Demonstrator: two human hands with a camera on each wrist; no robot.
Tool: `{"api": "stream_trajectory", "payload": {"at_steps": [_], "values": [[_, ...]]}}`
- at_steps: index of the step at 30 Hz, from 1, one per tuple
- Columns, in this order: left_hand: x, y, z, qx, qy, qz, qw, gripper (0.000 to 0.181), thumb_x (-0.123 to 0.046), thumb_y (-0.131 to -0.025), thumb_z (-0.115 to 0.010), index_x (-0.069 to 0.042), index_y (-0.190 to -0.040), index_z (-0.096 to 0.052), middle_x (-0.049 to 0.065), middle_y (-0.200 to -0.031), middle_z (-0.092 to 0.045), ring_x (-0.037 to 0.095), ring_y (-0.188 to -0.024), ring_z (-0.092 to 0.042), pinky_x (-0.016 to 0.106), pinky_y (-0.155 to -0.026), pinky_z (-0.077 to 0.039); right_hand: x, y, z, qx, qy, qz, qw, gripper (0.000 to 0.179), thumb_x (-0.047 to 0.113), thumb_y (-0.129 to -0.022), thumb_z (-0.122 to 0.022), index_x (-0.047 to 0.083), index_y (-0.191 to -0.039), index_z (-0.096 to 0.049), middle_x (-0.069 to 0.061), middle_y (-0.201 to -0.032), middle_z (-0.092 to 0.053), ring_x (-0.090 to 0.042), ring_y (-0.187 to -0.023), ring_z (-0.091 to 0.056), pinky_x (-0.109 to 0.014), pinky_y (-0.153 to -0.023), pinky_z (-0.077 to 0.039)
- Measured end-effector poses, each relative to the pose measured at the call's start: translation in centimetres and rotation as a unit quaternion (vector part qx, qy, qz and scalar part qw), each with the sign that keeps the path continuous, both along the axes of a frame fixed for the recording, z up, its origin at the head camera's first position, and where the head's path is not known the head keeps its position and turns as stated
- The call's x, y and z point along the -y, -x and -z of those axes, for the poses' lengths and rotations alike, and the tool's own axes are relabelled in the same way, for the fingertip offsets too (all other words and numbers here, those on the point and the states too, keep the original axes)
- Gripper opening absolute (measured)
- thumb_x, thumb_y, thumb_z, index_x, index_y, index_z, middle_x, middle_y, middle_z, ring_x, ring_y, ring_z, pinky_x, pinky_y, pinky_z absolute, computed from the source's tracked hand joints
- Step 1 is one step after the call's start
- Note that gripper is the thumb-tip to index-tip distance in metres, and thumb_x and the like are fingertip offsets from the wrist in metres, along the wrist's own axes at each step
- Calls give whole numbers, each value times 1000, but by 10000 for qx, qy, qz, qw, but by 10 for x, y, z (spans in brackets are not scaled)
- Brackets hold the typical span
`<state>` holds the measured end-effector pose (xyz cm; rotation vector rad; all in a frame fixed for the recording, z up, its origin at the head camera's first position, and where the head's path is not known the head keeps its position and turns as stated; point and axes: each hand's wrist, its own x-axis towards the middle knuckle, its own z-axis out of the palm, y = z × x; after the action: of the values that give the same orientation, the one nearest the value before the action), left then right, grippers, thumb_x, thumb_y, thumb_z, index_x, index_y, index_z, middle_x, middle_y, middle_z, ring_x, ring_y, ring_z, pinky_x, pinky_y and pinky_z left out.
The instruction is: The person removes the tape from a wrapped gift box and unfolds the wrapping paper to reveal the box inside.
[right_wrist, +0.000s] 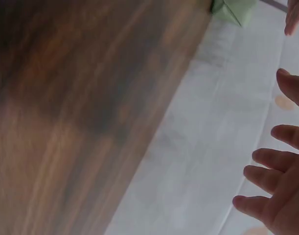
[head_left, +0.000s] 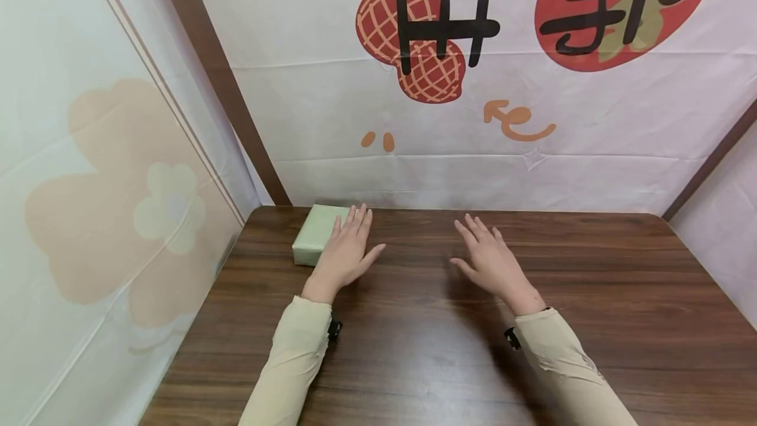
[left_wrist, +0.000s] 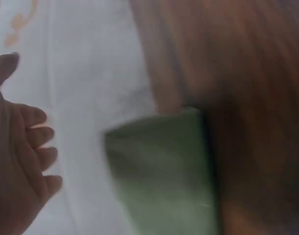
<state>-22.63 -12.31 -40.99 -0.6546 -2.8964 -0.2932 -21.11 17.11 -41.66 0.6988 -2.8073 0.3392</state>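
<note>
Brown-grained table (head_left: 402, 373) carries the green box (head_left: 316, 225) near its far left corner. I see the left hand (head_left: 347, 252) partly hiding it, the right hand (head_left: 492, 263) well apart, both empty, fingers extended; I'd make any contact squarely.

On the white curtain (head_left: 319, 104) I see big black characters (head_left: 461, 29), partly cut at the top. I cannot read them.

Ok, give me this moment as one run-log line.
left hand: holds nothing, nearest green package | right hand: holds nothing, above table | green package: on table, far edge, left side
</note>
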Motion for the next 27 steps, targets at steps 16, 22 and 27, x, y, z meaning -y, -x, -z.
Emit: {"api": "stream_trajectory", "payload": {"at_steps": [16, 22, 27], "values": [[55, 9, 33, 138, -438, -540, 9975, 56, -25, -101, -35, 4, -147, -23, 19, -153, -19, 33, -142, -14, 50, -113, -10, 84, 9, 16, -233, 174, -949, 9951, 62, 32, -93, -60, -5, -139, -41, -24, -144, -37, -35, -133, -36, -46, -108, -28], [69, 8, 40, 224, -346, -675, 9969, 55, -26, -102, -34, 2, -148, -23, 20, -154, -19, 34, -142, -12, 48, -113, -9, 123, 14, 21, -327, 113, -1255, 9915, 61, 31, -93, -60, -5, -139, -41, -23, -143, -39, -33, -133, -36, -43, -108, -29], [75, 6, 41, 135, -266, -725, 9969, 54, -25, -102, -35, 2, -147, -26, 21, -153, -20, 36, -141, -13, 50, -113, -8, 155, 19, 19, -414, -179, -1254, 9911, 60, 33, -95, -56, -4, -140, -40, -21, -144, -38, -31, -134, -35, -43, -108, -29]]}}
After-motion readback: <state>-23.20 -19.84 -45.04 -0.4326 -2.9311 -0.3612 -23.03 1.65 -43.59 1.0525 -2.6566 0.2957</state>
